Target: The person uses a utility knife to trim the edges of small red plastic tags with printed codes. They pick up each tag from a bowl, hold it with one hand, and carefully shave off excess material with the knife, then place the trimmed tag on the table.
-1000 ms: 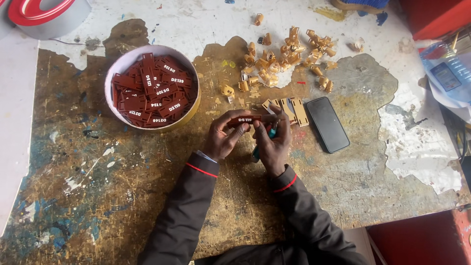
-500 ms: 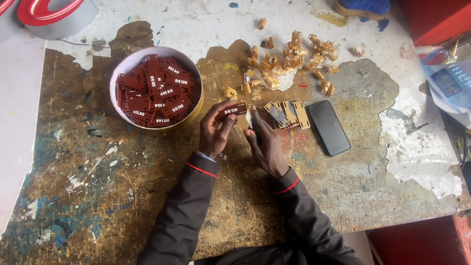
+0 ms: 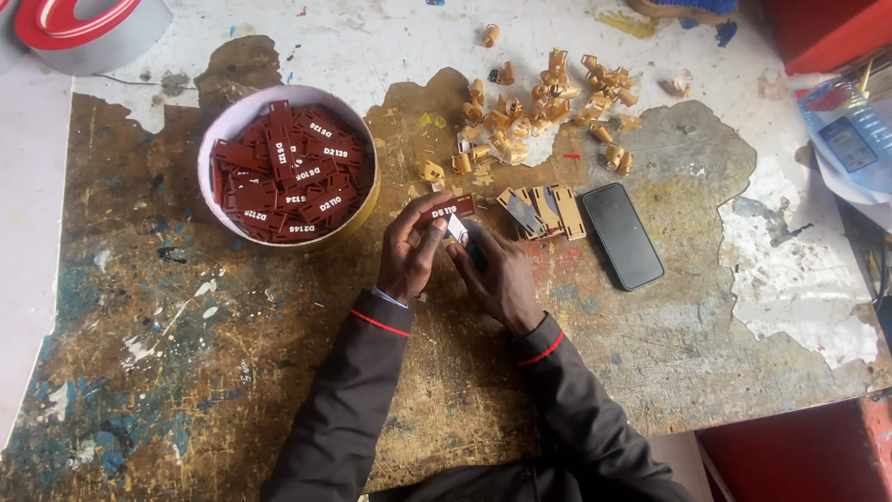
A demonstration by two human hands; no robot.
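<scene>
Hands meet at the centre of the frame, just above the two dark sleeves with red cuff lines. The left hand (image 3: 409,253) pinches one dark red rectangular tag (image 3: 446,209) by its end, fingers curled around it, and holds it level over the table (image 3: 186,372). The right hand (image 3: 497,279) is closed around a small tool with a greenish handle (image 3: 474,256), whose pale tip touches the tag's underside.

One round bowl (image 3: 221,130) with a pale inner wall sits in the upper left of centre, filled with well over a dozen matching red tags (image 3: 288,172); they overlap too much for an exact count. About three tan strips (image 3: 544,209) lie side by side just right of the hands, and one black phone (image 3: 622,235) lies face up beside them. Some two dozen small tan curled pieces (image 3: 544,102) are scattered in the upper centre. One grey ring with a red letter shape (image 3: 84,28) is cut off at the upper left corner.

Open room lies in the lower left and lower right of the table, well apart from the hands. The table's near edge runs along the bottom right, with red floor or furniture below it. The surface is worn brown board with flaking white paint and blue and white smears.
</scene>
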